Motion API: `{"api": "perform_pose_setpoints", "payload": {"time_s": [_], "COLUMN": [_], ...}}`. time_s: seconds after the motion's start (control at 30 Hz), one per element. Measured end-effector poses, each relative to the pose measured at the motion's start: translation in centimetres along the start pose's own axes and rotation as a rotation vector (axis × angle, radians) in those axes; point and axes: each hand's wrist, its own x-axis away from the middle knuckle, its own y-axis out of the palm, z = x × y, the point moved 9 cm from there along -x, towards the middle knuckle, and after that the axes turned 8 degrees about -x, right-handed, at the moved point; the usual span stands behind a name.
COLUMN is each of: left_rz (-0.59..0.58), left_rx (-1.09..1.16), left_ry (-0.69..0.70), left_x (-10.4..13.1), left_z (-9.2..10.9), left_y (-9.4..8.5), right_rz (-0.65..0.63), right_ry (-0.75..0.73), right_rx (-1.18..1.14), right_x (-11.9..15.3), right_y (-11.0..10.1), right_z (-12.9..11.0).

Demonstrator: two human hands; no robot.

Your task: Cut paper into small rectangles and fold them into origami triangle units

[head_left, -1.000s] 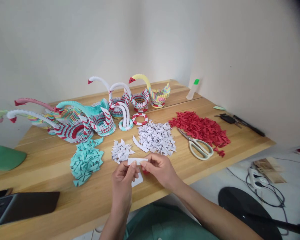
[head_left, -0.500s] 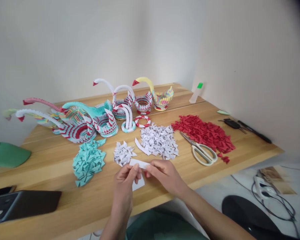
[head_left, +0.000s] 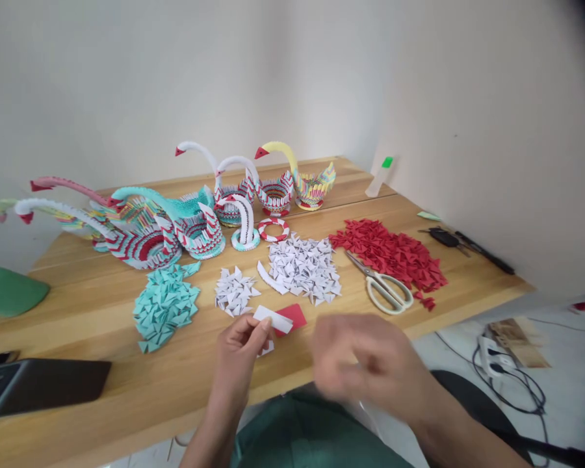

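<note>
My left hand [head_left: 238, 354] pinches a small folded white paper strip [head_left: 272, 318] above the front edge of the wooden table [head_left: 102, 338]. A red paper slip [head_left: 292, 316] lies on the table just behind the strip. My right hand [head_left: 365, 361] is blurred, off the strip and to its right, past the table's front edge, holding nothing I can make out. Behind my hands lie a small pile [head_left: 234, 292] and a larger pile [head_left: 303, 268] of folded white paper triangles.
A teal triangle pile [head_left: 164, 305] lies left, a red pile [head_left: 394, 253] and scissors [head_left: 384, 289] right. Several modular paper swans [head_left: 195, 221] stand at the back. A dark device [head_left: 34, 387] sits at front left, a glue bottle [head_left: 380, 174] and pen [head_left: 485, 252] by the wall.
My right hand has let go of the white strip and swung right and toward me. The red slip on the table, hidden before, now shows. My left hand keeps the strip.
</note>
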Motion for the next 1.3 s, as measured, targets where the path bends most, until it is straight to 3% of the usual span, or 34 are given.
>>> {"api": "perform_pose_setpoints", "payload": {"time_s": [0.1,0.23,0.37,0.77,1.3], "left_rz": [0.002,0.000,0.011,0.025,0.036], "left_rx": [-0.009,-0.037,-0.043,0.020,0.027], "left_ry": [0.027,0.056,0.071,0.025,0.020], "left_x": [0.3,0.5,0.5,0.3,0.4], "left_z": [0.4,0.7,0.8,-0.1,-0.2], "left_y": [0.0,0.1,0.0,-0.1,0.0], "right_rz": [0.139,0.061,0.065,0.028,0.002], "right_ry": [-0.042,0.020,0.116,0.190,0.170], "right_rx": [0.089,0.047,-0.003,-0.085,-0.090], "right_x": [-2.6,-4.0,-3.9,-3.8,-3.8], "right_y": [0.2,2.4,2.9,4.0,4.1], "right_z": [1.9,4.8,6.4,8.0,7.5]}}
